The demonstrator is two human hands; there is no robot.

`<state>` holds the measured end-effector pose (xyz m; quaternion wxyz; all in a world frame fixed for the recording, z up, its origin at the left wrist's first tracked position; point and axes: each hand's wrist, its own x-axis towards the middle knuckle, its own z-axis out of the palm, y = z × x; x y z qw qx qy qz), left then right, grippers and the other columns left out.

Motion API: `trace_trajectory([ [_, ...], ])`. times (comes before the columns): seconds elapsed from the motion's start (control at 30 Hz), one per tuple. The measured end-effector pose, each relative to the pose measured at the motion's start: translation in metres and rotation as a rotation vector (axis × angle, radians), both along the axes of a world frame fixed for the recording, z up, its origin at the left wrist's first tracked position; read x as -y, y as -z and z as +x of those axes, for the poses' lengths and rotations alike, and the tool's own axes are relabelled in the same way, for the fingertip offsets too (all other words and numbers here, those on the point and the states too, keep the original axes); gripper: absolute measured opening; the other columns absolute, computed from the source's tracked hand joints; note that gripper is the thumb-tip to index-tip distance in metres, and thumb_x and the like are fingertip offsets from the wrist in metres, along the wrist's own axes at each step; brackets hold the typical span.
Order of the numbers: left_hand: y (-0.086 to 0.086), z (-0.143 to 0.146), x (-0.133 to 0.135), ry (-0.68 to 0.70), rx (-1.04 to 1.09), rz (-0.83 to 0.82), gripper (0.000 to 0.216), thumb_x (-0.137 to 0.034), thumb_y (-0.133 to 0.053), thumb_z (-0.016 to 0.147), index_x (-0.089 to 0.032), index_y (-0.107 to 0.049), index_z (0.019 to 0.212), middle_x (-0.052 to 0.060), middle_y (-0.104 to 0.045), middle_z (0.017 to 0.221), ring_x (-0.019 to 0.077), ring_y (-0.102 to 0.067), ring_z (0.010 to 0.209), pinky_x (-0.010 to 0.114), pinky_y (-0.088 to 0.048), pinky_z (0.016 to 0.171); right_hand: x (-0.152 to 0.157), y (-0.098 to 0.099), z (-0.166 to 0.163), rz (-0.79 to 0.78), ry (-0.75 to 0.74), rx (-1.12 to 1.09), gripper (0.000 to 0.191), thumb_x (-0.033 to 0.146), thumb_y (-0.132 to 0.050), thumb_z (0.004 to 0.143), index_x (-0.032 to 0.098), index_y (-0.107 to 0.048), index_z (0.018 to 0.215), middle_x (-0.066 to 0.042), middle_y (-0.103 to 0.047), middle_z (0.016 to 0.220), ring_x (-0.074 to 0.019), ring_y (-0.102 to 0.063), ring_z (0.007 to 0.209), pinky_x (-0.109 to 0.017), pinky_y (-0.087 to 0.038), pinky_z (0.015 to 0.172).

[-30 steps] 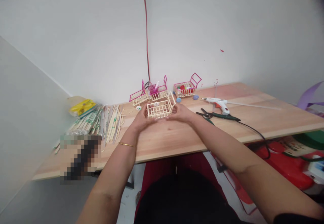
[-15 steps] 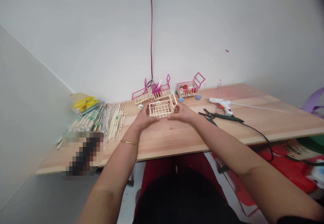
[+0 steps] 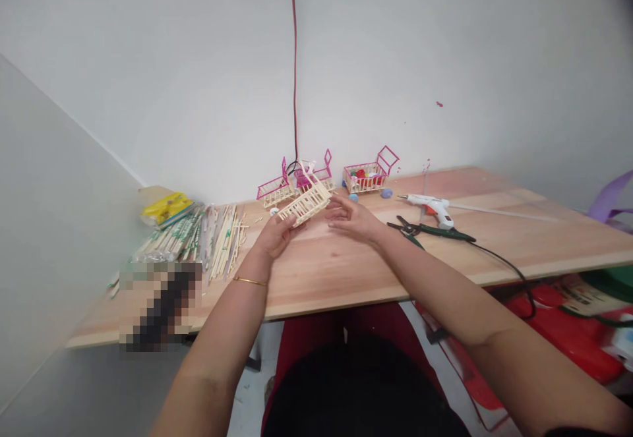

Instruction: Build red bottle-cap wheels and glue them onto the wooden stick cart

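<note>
My left hand (image 3: 277, 234) grips the lower left end of a miniature shopping cart (image 3: 309, 203) built of plain pale sticks. The cart is tilted above the table, its right end and handle raised. Beside that raised end is my right hand (image 3: 352, 218), fingers apart; whether a fingertip touches the cart, I cannot tell. Behind it stand two similar carts with magenta trim, a left one (image 3: 274, 190) and a middle one (image 3: 324, 178) partly hidden. A finished-looking cart (image 3: 366, 176) with blue wheels and small colourful items sits to their right.
A white glue gun (image 3: 432, 207) lies on the wooden table (image 3: 336, 275) at right, beside green-handled pliers (image 3: 440, 230) and a black cable. Loose sticks (image 3: 225, 242), bagged sticks (image 3: 171, 239) and a yellow packet (image 3: 168, 207) lie at left. A red cord hangs down the wall.
The stick cart has tipped, its right end rising and its left end dipping. My right hand has loosened from the cart, its fingers now spread; my left hand keeps hold.
</note>
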<state>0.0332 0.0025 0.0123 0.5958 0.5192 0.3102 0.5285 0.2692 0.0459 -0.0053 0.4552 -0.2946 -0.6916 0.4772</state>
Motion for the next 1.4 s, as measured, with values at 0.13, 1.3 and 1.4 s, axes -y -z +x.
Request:
trace_trajectory([
  [0.13, 0.001, 0.0, 0.0, 0.082, 0.105, -0.12, 0.056, -0.053, -0.061, 0.081, -0.021, -0.052, 0.126, 0.012, -0.06, 0.128, 0.0291, -0.061, 0.113, 0.052, -0.04, 0.105, 0.001, -0.007, 0.004, 0.032, 0.121, 0.02, 0.035, 0.048, -0.066, 0.076, 0.019, -0.071, 0.095, -0.005, -0.069, 0.08, -0.017, -0.065, 0.068, -0.037, -0.056, 0.072],
  [1.3, 0.005, 0.006, -0.004, -0.227, -0.303, 0.268, 0.094, -0.03, -0.084, 0.059, -0.021, -0.037, 0.14, 0.016, -0.043, 0.143, 0.0291, -0.052, 0.122, 0.047, -0.038, 0.107, 0.014, -0.014, -0.005, -0.059, -0.109, -0.061, 0.072, 0.023, -0.079, 0.063, 0.025, -0.048, 0.128, -0.007, -0.064, 0.122, -0.0237, -0.064, 0.106, -0.041, -0.051, 0.095],
  [1.4, 0.001, 0.007, -0.001, -0.226, -0.32, 0.317, 0.09, -0.029, -0.084, 0.06, -0.022, -0.039, 0.138, 0.015, -0.043, 0.144, 0.0286, -0.052, 0.122, 0.046, -0.038, 0.107, 0.012, -0.012, -0.004, -0.063, -0.128, -0.086, 0.074, 0.024, -0.079, 0.065, 0.025, -0.045, 0.132, -0.007, -0.063, 0.124, -0.0229, -0.063, 0.107, -0.041, -0.049, 0.097],
])
